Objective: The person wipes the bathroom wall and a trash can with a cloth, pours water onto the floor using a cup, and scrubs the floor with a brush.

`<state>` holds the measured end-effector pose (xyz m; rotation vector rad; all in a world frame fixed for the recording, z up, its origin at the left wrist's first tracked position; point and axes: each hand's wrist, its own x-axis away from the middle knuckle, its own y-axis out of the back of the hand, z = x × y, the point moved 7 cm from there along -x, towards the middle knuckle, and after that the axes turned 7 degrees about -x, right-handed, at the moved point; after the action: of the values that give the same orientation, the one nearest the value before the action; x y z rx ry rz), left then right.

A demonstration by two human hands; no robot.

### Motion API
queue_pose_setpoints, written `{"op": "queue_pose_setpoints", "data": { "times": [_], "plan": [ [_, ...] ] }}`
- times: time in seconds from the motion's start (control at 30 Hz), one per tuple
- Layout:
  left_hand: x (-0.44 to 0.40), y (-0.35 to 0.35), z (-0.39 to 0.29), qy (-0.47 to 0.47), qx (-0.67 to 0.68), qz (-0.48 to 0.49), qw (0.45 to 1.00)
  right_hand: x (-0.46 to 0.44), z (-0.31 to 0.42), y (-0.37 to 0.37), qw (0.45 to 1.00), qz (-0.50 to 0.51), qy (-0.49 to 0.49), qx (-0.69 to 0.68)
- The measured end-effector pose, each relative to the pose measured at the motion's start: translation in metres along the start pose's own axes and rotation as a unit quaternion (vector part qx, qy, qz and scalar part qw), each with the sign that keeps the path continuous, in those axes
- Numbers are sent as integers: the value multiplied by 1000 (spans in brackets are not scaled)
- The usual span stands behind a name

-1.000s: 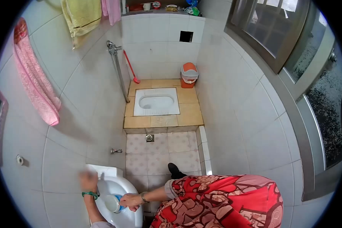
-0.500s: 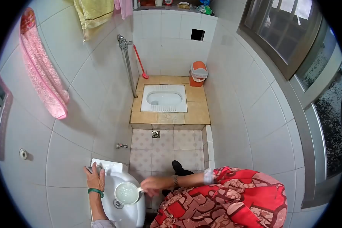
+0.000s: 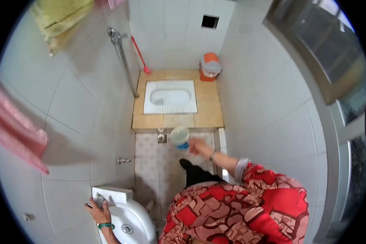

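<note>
My right hand [image 3: 198, 147] is closed round the handle of a pale cup [image 3: 179, 136] with blue on its side. The cup is in the air over the tiled floor, in front of the raised step, and slightly blurred by motion. At the lower left, my left hand [image 3: 100, 212] grips the metal faucet [image 3: 99, 200] on the white washbasin [image 3: 140, 215], fingers on either side of it. A green bangle circles the left wrist. No stream of water shows in the basin, and its drain is visible.
A squat toilet [image 3: 170, 109] is set in the yellow-tiled step ahead. An orange-and-grey bin [image 3: 210, 67] stands behind it on the right, a red brush [image 3: 141, 57] on the left. A metal flush pipe [image 3: 126, 65] and small wall tap [image 3: 124, 160] line the left wall.
My right hand has carried the cup from above the basin forward and right, out over the floor. My left hand stays at the faucet. The view has tipped downward.
</note>
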<state>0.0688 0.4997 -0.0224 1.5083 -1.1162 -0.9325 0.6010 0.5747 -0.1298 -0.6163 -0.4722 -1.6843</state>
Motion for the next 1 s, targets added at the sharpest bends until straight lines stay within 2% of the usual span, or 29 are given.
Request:
{"op": "queue_pose_setpoints", "data": {
  "times": [0.03,0.07,0.1,0.13,0.17,0.2,0.23,0.27,0.3,0.33,0.37,0.43,0.47,0.53,0.57,0.63,0.67,0.7,0.8,0.9,0.97,1.0],
  "plan": [
    [3,4,-2,19,5,-4,1000,-19,20,11,1000,3,-14,-10],
    [4,3,0,49,6,9,999,-57,28,28,999,-49,-12,8],
    [6,2,0,57,-4,18,998,-99,41,44,997,-54,-9,-49],
    [3,-3,11,38,-14,6,999,-112,66,53,995,-84,-48,-10],
    [4,6,-4,37,-32,-3,999,-147,105,70,995,-94,-34,10],
    [5,9,-9,88,-27,22,995,-211,123,100,992,-96,30,79],
    [5,7,-13,93,-34,24,995,-222,173,109,983,-147,69,80],
    [6,6,-12,75,-41,11,996,-228,220,114,949,-161,111,249],
    [8,5,-8,56,-47,-2,997,-231,267,119,879,-192,147,410],
    [10,-2,4,63,-47,2,997,-235,289,128,887,-248,163,353],
    [19,-26,57,47,-30,-1,998,-261,283,147,716,-329,246,565],
    [19,-45,78,53,6,7,999,-216,299,141,830,-348,221,376],
    [18,-39,71,43,-14,4,999,-204,298,141,834,-344,214,375],
    [18,-42,80,45,-19,13,999,-177,291,147,875,-366,297,109],
    [18,-43,83,47,-23,17,998,-180,282,153,877,-366,293,109],
    [11,-38,78,22,-54,17,998,-187,242,173,908,-284,301,-71],
    [11,-36,79,41,-58,26,997,-193,225,180,923,-255,273,-98],
    [11,-35,79,60,-62,36,996,-188,211,184,932,-274,233,-48],
    [12,-40,89,52,-49,32,997,-186,147,192,946,-230,202,-106],
    [7,-41,89,39,-57,26,997,-157,55,195,967,-198,111,-120],
    [8,-43,90,26,-61,16,998,-147,-19,211,964,-202,101,-140],
    [7,-33,70,54,-71,37,995,-132,-46,207,959,-197,96,-178]
  ]
}}
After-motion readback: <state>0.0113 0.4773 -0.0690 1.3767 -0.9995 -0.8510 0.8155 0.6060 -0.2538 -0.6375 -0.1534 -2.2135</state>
